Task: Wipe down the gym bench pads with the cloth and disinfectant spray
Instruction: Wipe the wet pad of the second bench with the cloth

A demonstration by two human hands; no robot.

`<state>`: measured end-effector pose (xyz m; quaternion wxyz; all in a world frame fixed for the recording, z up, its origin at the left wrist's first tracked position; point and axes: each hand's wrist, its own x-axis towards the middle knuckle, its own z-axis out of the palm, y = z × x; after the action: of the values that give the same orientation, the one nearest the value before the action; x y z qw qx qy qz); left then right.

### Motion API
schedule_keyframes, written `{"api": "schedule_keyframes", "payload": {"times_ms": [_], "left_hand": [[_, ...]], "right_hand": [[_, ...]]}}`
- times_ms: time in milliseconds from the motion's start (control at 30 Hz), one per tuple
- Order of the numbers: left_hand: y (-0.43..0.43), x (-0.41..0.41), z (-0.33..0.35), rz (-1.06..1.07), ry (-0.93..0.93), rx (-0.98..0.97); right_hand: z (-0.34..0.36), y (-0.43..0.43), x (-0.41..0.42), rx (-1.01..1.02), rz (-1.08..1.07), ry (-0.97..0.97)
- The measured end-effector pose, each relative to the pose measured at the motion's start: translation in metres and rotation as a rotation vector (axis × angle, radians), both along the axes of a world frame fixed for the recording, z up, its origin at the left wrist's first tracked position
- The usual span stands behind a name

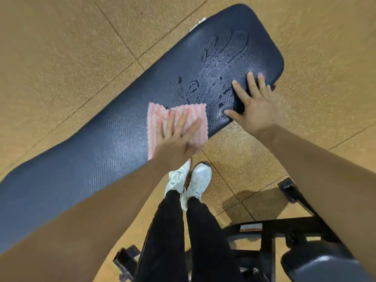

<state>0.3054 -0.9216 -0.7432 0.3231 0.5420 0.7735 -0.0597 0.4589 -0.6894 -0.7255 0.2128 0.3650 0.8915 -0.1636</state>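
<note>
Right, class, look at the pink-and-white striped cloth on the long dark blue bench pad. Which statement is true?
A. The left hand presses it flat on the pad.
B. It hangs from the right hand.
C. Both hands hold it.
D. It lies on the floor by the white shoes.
A: the left hand lies spread on the pink-and-white striped cloth against the long dark blue bench pad, while the right hand rests bare on the pad's edge.

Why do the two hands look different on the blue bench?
The left hand presses flat on the pink-and-white cloth; the right hand touches the bench pad bare. The left hand sits mid-pad, the right hand near the wet streaks at the pad's end. Both are open, palms down.
</note>
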Motion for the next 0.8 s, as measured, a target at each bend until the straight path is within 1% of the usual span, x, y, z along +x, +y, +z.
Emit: {"api": "schedule_keyframes", "payload": {"times_ms": [100, 167, 300, 400, 467, 533, 600, 700, 800], "left_hand": [[0.044, -0.028, -0.005, 0.061, 0.037, 0.010], [0.076, -0.048, -0.006, 0.120, 0.029, -0.006], [0.123, -0.080, -0.003, 0.164, 0.020, -0.005], [0.143, -0.082, -0.002, 0.222, 0.012, -0.023], [0.146, -0.071, -0.002, 0.224, 0.015, -0.036], [0.136, -0.055, -0.005, 0.147, 0.001, -0.029], [0.118, -0.040, -0.008, 0.020, -0.003, 0.025], [0.086, -0.016, -0.013, -0.116, 0.062, 0.095], [0.061, 0.000, -0.008, -0.148, 0.051, 0.080]], "right_hand": [[-0.003, 0.004, 0.000, -0.012, -0.008, 0.017], [-0.005, 0.005, 0.000, -0.006, 0.000, 0.009], [-0.006, 0.006, 0.001, -0.002, 0.002, 0.040], [-0.007, 0.006, 0.002, -0.005, -0.005, 0.036], [-0.008, 0.005, 0.002, -0.003, -0.005, 0.027], [-0.007, 0.003, 0.002, -0.005, -0.001, 0.023], [-0.006, 0.003, 0.001, 0.005, -0.003, 0.012], [-0.005, 0.004, -0.001, 0.009, -0.006, -0.007], [-0.003, 0.004, -0.003, -0.011, -0.009, 0.002]]}}
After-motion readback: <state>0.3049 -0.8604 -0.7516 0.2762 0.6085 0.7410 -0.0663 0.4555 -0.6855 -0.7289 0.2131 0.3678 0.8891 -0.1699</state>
